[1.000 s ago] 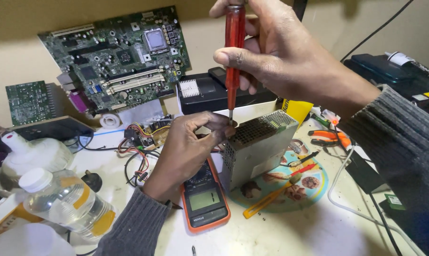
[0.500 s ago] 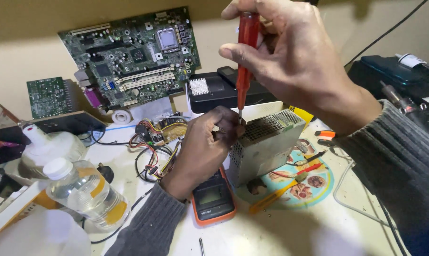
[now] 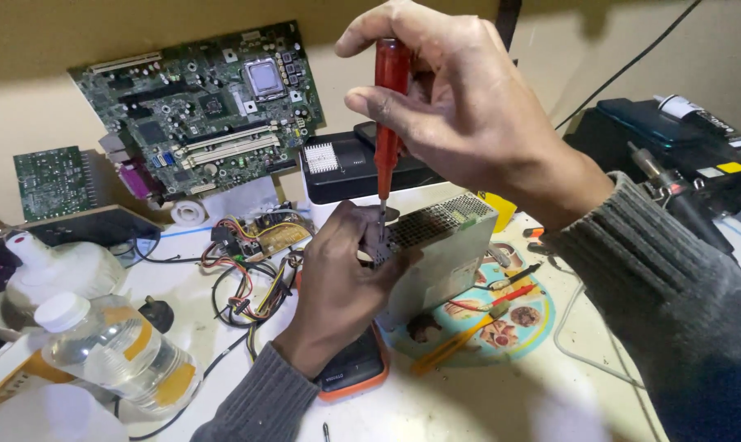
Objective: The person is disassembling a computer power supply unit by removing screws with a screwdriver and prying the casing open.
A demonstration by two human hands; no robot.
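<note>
Grey perforated metal power-supply box [image 3: 444,254] standing on edge on the cluttered white bench, gripped at its near corner by the left hand [image 3: 337,286]. Right hand [image 3: 460,106] clenched round the red-handled screwdriver [image 3: 389,106], tip down on the box's top edge. Probably rigid, fairly heavy, sharp-edged: best held by the solid side walls.

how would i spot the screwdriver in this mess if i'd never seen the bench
Start at the big green circuit board leaning on the back wall, then look right to the raised right hand. The screwdriver stands upright in that hand, its tip down at the grey metal box steadied by the left hand. Its red handle and upright pose set it apart from the tools lying flat.
</note>
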